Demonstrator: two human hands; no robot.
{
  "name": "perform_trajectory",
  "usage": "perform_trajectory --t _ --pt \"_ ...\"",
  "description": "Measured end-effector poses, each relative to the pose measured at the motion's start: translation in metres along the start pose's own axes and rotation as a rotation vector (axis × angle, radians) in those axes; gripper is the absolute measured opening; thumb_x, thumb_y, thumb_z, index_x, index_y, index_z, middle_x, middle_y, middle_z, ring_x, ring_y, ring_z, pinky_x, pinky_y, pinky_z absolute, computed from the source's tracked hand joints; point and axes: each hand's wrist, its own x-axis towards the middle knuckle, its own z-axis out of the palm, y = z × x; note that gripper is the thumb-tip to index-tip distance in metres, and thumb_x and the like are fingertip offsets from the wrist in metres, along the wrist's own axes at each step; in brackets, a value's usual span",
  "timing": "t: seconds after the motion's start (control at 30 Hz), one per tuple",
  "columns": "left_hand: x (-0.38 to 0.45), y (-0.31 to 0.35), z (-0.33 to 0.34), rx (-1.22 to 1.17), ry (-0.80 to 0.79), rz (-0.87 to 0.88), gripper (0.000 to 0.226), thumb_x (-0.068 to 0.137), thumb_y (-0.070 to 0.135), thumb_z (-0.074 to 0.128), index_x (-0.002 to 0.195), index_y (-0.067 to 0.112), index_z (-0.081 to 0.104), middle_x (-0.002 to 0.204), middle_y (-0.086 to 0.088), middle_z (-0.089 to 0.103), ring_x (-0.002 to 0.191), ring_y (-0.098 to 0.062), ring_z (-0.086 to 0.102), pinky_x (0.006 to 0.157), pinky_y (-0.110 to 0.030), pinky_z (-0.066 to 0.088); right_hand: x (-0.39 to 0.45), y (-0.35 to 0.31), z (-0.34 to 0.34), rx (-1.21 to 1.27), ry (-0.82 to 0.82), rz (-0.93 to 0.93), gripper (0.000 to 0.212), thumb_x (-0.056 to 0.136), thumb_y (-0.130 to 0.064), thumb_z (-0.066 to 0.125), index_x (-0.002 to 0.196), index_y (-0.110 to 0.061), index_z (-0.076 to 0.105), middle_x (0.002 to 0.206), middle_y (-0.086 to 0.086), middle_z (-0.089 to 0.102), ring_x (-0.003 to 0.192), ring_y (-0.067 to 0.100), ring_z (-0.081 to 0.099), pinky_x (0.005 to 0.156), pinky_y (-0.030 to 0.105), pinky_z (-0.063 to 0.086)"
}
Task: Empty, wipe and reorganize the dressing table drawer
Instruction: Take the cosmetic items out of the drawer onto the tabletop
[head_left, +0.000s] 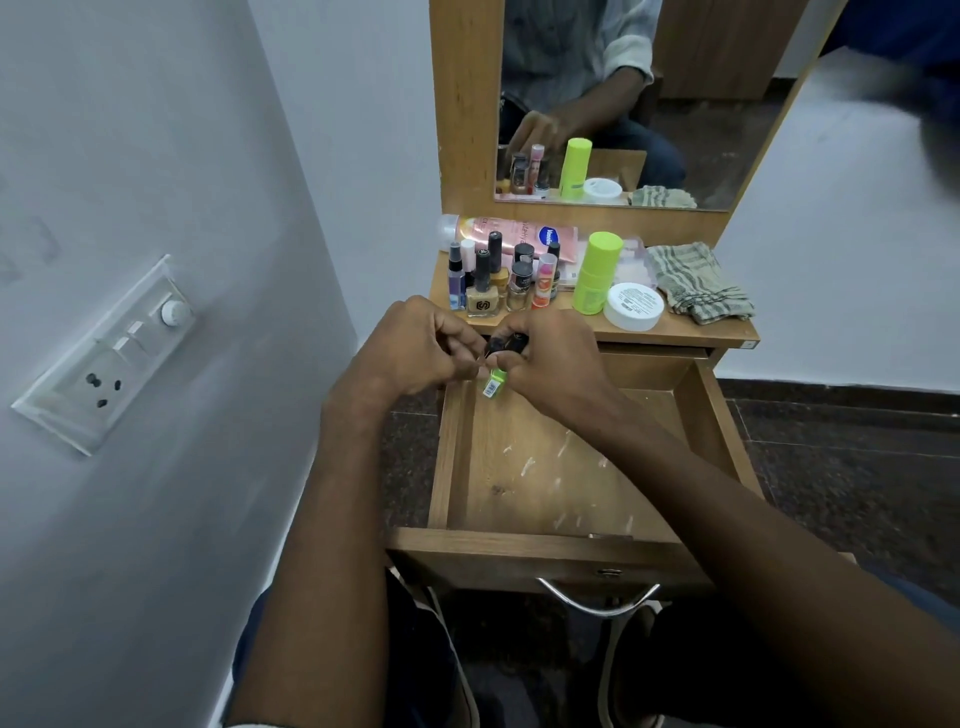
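Observation:
The wooden drawer (722, 441) is pulled out, its floor bare apart from pale scratch marks. Both hands meet above its back left corner. My right hand (550, 358) holds a small green bottle (493, 384) with a white label, plus some small black items (506, 343). My left hand (415, 343) pinches something thin beside them; what it is I cannot tell. On the dressing table top (691, 332) stand several nail polish bottles (485, 291), a lime green bottle (595, 273), a white jar (634, 306) and a checked cloth (696, 283).
A pink lotion bottle (514, 234) lies at the back of the top, under the mirror (701, 130). A wall with a switch and socket plate (109, 358) stands close on the left. The drawer's metal handle (597, 603) is near my knees. Dark floor lies to the right.

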Motion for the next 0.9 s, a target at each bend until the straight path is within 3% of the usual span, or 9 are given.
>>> perform_trajectory --t 0.13,0.23,0.3,0.43,0.6,0.73,0.9 --pt "0.0 -0.001 -0.005 -0.014 0.075 0.09 0.015 0.077 0.02 0.096 0.089 0.021 0.088 0.075 0.009 0.078 0.063 -0.001 0.067 0.061 -0.015 0.052 0.004 -0.006 -0.007 -0.005 -0.01 -0.02 0.012 0.084 -0.017 0.084 0.095 -0.016 0.08 0.084 -0.003 0.074 0.079 0.014 0.065 0.069 0.032 0.054" --pt "-0.004 -0.002 -0.01 -0.073 0.091 0.113 0.013 0.077 0.021 0.095 0.086 0.018 0.086 0.078 0.005 0.079 0.057 0.002 0.063 0.058 -0.013 0.048 0.008 -0.011 -0.011 0.062 0.018 0.007 0.025 0.082 -0.018 0.087 0.104 -0.016 0.075 0.086 -0.007 0.068 0.079 0.01 0.062 0.065 0.025 0.047" --pt "-0.01 -0.003 -0.016 -0.137 0.139 0.114 0.012 0.078 0.022 0.095 0.082 0.017 0.084 0.074 0.006 0.077 0.054 0.002 0.062 0.057 -0.014 0.048 0.011 -0.016 -0.012 0.104 0.033 0.016 0.025 0.08 -0.018 0.088 0.1 -0.018 0.072 0.078 -0.013 0.062 0.073 0.007 0.058 0.062 0.024 0.042" --pt "-0.012 -0.008 -0.029 -0.171 0.335 0.074 0.015 0.081 0.026 0.093 0.09 0.016 0.085 0.073 0.006 0.079 0.063 -0.012 0.076 0.06 -0.025 0.061 0.02 -0.028 -0.007 0.098 0.038 -0.008 0.024 0.078 -0.022 0.09 0.085 -0.022 0.067 0.072 -0.016 0.058 0.065 0.0 0.052 0.058 0.024 0.039" --pt "0.013 -0.017 -0.031 -0.148 0.558 0.071 0.018 0.085 0.023 0.09 0.099 0.013 0.086 0.082 0.005 0.081 0.069 -0.007 0.078 0.069 -0.033 0.067 0.029 -0.039 0.001 0.067 0.052 -0.011 0.024 0.08 -0.02 0.089 0.08 -0.026 0.065 0.078 -0.011 0.064 0.065 -0.002 0.053 0.059 0.017 0.037" --pt "0.03 -0.031 -0.024 -0.128 0.59 0.035 0.021 0.085 0.026 0.089 0.102 0.013 0.086 0.086 0.004 0.081 0.073 -0.006 0.078 0.076 -0.039 0.068 0.032 -0.041 0.003 0.039 0.056 0.007 0.022 0.082 -0.018 0.088 0.082 -0.025 0.067 0.082 -0.009 0.067 0.068 0.0 0.056 0.058 0.012 0.035" --pt "0.04 -0.035 -0.015 -0.118 0.554 0.001 0.017 0.086 0.021 0.088 0.102 0.017 0.086 0.089 0.01 0.081 0.075 -0.003 0.077 0.08 -0.036 0.067 0.034 -0.04 0.0 0.018 0.062 0.025 0.025 0.085 -0.014 0.084 0.082 -0.027 0.063 0.086 -0.008 0.067 0.068 -0.001 0.055 0.057 0.004 0.03"
